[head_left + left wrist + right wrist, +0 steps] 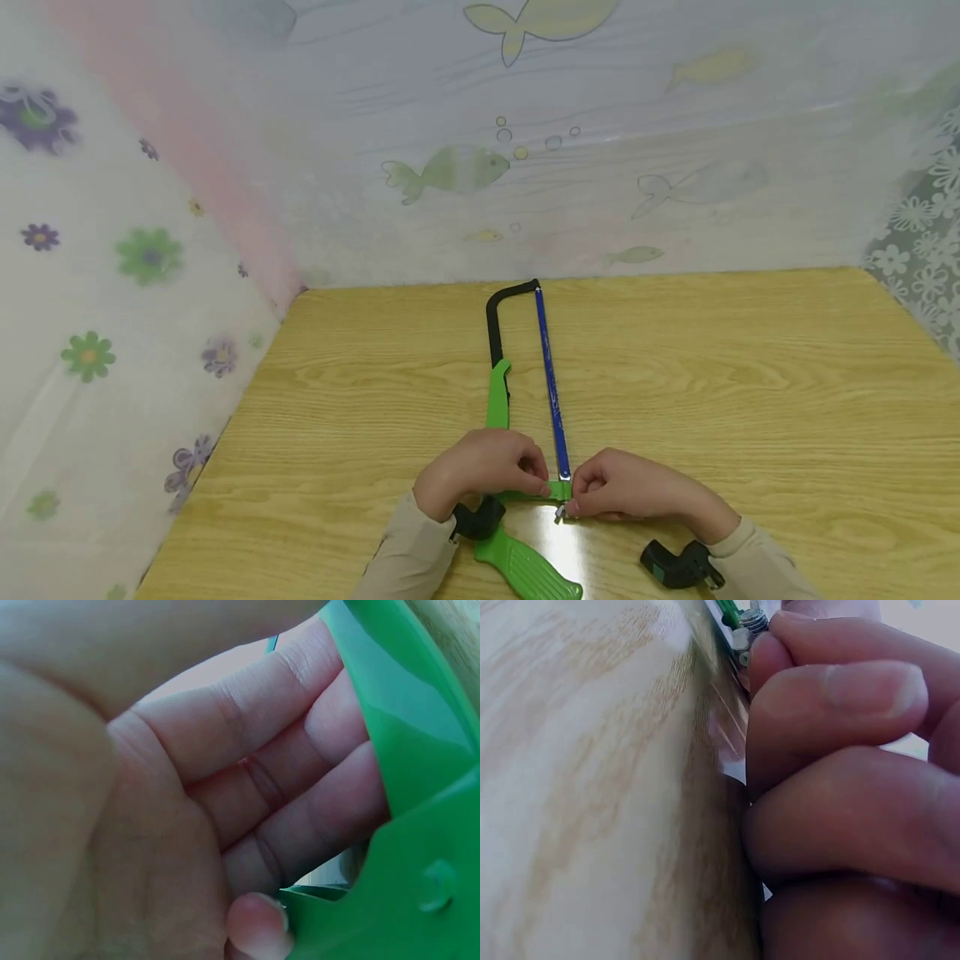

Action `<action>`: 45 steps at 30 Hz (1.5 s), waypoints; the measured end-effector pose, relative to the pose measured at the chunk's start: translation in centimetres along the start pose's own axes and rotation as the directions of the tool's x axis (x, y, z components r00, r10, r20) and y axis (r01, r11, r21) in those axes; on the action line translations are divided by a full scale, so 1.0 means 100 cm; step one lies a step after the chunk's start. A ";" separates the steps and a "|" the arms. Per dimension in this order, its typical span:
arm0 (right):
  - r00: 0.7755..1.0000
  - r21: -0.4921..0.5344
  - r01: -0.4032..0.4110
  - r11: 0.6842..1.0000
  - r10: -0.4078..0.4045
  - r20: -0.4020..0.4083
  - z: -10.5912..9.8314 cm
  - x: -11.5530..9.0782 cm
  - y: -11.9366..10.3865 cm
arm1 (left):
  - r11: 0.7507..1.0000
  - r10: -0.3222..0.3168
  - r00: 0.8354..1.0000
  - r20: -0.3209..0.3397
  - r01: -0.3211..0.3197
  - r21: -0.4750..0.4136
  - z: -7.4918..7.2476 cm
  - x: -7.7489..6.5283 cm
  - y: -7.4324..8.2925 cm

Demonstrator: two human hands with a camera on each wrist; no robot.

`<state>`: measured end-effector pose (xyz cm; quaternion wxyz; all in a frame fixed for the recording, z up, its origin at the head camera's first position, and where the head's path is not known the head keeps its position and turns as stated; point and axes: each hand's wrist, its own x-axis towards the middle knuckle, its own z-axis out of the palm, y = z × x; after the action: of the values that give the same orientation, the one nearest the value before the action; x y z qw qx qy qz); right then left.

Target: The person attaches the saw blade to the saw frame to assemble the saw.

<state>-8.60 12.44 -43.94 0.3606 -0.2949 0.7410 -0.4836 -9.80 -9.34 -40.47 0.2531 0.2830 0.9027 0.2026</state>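
A hacksaw lies flat on the table, with a black front bow (492, 329), green frame (498, 396) and ribbed green handle (534, 571). Its blue blade (551, 375) runs along the right side, attached at the near end by a small metal fitting. My left hand (487, 467) grips the green near arm of the frame. In the left wrist view its fingers curl against the green frame (412, 705). Pinched between thumb and forefinger of my right hand (637, 492) is a small wing nut (559, 514) at the blade's near end. Threads (754, 622) show beside those fingertips.
The wood-grain table (750, 375) extends around the saw. Behind it stands a fish-patterned sheet (585, 217), and a flower-patterned sheet (97, 292) runs along the left. A black wrist mount (675, 567) is worn at each sleeve.
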 end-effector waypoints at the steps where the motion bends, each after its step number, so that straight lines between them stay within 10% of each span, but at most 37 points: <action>1: 1.000 -0.001 0.004 1.000 -0.004 0.003 0.000 0.000 0.000 | 1.000 -0.001 1.000 0.001 0.001 0.000 0.000 0.000 0.000; 45: 0.999 -0.021 -0.016 1.000 0.016 0.030 0.001 -0.001 -0.004 | 1.000 -0.009 1.000 0.002 0.009 -0.007 0.000 0.000 0.001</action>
<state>-8.45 12.30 -43.53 0.3726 -0.3000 0.7428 -0.4684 -9.77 -9.32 -40.44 0.2559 0.2782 0.9029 0.2046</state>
